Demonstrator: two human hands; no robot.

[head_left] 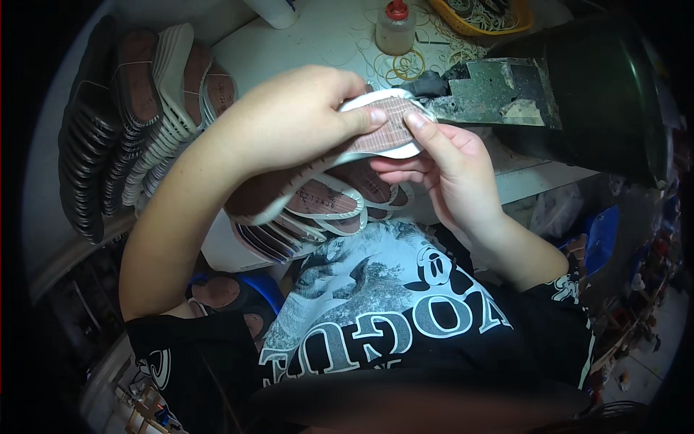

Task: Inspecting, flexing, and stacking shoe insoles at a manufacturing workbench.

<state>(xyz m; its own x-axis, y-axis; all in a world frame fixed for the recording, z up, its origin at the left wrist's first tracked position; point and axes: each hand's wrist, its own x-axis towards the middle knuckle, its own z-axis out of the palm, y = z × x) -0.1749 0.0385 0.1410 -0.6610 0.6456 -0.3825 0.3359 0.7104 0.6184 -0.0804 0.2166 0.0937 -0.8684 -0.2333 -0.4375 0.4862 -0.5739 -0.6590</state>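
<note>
A shoe insole (388, 129) with a brown fibrous face and a white wrapped rim is held between both hands. My left hand (300, 112) grips it from the left, thumb pressed on the brown face and the other fingers behind. At its right end my right hand (459, 155) pinches the rim, thumb on top and fingers curled underneath. That end is close to the worn metal arm of a dark green machine (499, 90); I cannot tell whether they touch. The insole's other end (253, 206) slopes down below my left wrist.
Stacks of black insoles (90, 152) and white-edged insoles (170, 79) line the left. More brown insoles (322, 199) lie under my hands. Behind stand a red-capped bottle (395, 32), loose rubber bands (405, 66) and a yellow basket (481, 25). A blue bin (601, 235) is at right.
</note>
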